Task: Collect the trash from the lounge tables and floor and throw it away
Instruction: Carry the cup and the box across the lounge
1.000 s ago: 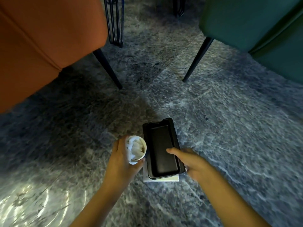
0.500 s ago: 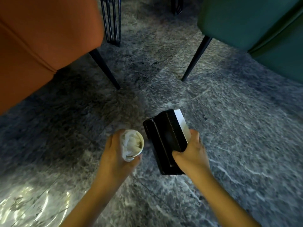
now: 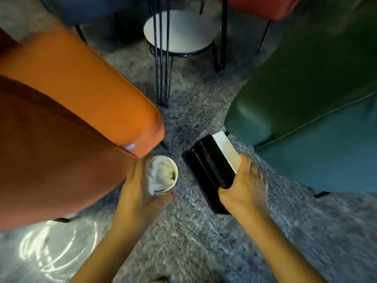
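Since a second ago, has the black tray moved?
Yes. The black tray in the right hand tipped from flat onto its edge, up toward the green chair.

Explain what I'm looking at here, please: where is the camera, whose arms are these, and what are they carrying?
There is no machine in this one. A person wears a wide-angle camera on the head, looking forward and down, so the two bare arms coming in from the bottom edge are that person's own.

The left hand grips a paper cup stuffed with crumpled white tissue. The right hand holds a black tray tilted on its side, with a flat white box pressed against it. Both are trash being collected.

Below is a grey marbled floor. An orange chair stands on the left and a green chair on the right. Further ahead is a small round table on thin black legs. The edges look bent only because of the wide lens.
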### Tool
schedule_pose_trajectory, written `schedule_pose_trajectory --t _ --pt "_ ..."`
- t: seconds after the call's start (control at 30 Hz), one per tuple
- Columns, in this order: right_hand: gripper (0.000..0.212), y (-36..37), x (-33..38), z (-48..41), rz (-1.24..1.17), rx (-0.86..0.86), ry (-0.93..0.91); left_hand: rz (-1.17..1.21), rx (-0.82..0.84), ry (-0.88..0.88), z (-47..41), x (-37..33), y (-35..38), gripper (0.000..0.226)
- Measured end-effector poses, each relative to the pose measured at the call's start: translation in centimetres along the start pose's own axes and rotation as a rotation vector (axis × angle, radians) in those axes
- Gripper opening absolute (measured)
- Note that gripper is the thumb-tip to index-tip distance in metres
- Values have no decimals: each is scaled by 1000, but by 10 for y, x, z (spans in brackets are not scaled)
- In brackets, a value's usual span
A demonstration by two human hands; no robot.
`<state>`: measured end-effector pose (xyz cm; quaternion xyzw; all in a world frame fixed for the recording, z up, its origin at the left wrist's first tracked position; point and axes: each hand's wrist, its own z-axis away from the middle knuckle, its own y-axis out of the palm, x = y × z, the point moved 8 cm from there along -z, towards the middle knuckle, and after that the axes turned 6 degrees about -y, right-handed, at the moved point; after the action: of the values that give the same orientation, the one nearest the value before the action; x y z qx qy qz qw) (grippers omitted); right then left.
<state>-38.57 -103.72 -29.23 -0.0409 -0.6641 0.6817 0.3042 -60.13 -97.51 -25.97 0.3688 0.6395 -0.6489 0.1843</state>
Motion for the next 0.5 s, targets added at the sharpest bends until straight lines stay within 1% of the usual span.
schedule_pose_trajectory --t 0.13,0.3,0.4,0.5 --pt "81 -134 70 20 18 -14 -73 24 -40 -57 -3 -88 -124 77" --pt "76 -279 176 38 27 4 -224 2 -132 -82 -7 -184 -278 75" --pt "67 -343 246 49 8 -2 -342 -10 -222 -95 -1 -218 -359 74" --pt "67 -378 315 64 -14 9 -467 -45 -331 -130 14 -230 -429 74"
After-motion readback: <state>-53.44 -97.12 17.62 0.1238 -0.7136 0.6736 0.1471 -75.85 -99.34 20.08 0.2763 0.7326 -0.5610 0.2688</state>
